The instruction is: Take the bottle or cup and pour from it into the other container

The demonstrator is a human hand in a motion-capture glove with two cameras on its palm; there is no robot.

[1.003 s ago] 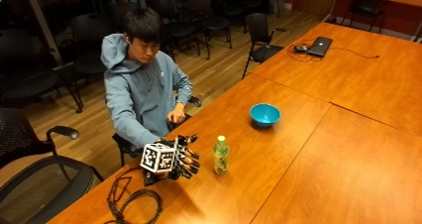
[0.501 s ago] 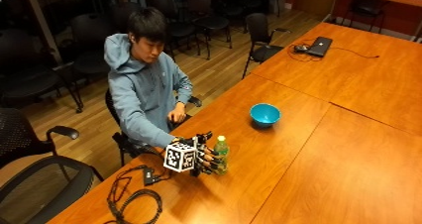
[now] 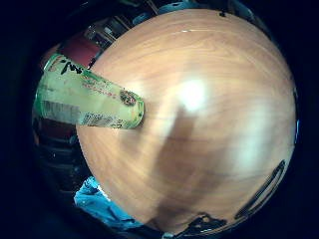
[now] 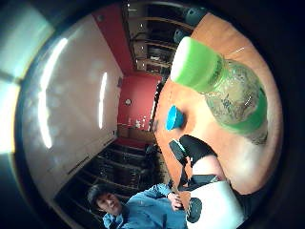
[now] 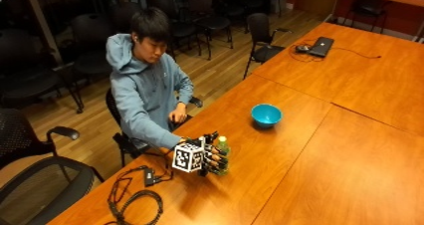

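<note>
A clear bottle (image 5: 223, 146) with a green cap and green label stands on the wooden table (image 5: 318, 160) near its front edge. My gloved right hand (image 5: 211, 158) is at the bottle's left side, and its fingers curl round the bottle's body. In the palm views the bottle (image 3: 84, 99) (image 4: 228, 95) is close to the palm and its base meets the table. The gloved thumb (image 4: 194, 147) lies beside it. A blue bowl (image 5: 266, 114) (image 4: 174, 118) sits farther along the table, apart from the bottle. The person's bare hand rests in their lap.
A black cable bundle (image 5: 136, 197) lies on the table left of the hand. A laptop (image 5: 321, 46) sits at the far end. Black chairs (image 5: 40, 175) stand along the table's near side. Bare wood spreads to the right of the bottle.
My gloved hand has moved right along the table to the bottle and closed round it. The bottle and bowl stay where they were.
</note>
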